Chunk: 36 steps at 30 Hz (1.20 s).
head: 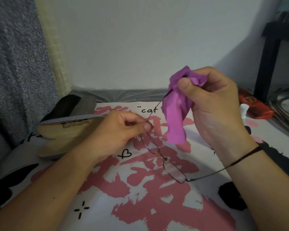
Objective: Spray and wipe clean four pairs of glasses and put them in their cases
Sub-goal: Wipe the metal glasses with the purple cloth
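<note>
A pair of thin metal-framed glasses (172, 170) hangs open over the patterned cloth, temples spread. My left hand (117, 132) pinches the frame at the hinge of one lens between thumb and fingers. My right hand (212, 104) holds a purple wiping cloth (177, 112) wrapped round the end of the raised temple, thumb pressing it. The other temple runs right, behind my right wrist. An open glasses case (68, 129), grey outside and tan inside, lies at the left behind my left hand.
A pink, white and black printed cloth (140, 197) covers the surface. A small white bottle (244, 110) and a red packet (255, 104) lie at the right, beside a metal basin (287, 104) and a black stand (270, 55). A wall stands behind.
</note>
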Motion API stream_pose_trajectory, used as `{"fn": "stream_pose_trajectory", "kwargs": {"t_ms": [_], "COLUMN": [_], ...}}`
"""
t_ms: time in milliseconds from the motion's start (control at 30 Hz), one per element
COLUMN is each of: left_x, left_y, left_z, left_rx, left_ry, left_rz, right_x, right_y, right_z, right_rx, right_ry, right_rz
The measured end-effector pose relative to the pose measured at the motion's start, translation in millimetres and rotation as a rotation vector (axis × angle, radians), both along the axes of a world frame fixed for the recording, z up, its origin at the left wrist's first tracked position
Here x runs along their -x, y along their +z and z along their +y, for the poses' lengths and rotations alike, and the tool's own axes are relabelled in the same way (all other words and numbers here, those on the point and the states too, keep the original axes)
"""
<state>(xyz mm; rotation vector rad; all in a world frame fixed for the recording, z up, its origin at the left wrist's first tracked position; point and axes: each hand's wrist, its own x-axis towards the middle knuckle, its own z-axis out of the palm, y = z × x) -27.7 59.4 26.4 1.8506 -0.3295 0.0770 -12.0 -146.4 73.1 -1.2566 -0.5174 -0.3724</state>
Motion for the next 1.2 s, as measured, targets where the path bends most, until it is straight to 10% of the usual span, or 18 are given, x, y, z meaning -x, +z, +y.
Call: {"fn": "stream_pose_trajectory", "kwargs": {"t_ms": [433, 733, 1033, 1200], "left_x": [-1, -4, -6, -7], "left_y": [12, 11, 10, 10], "left_z": [13, 19, 19, 21], "left_rx": [0.161, 0.191, 0.154, 0.061], "left_ry": [0.293, 0.21, 0.207, 0.335], "left_rz": [-0.545, -0.612, -0.647, -0.647], "right_x": [-17, -15, -23, -13], "right_y": [-9, -18, -20, -25], "right_z": [-3, -4, -3, 14], "right_rx": [0.25, 0.312, 0.349, 0.386], "right_ry": [0.01, 0.469, -0.598, 0.05], "right_rz": [0.492, 0.655, 0.154, 0.493]}}
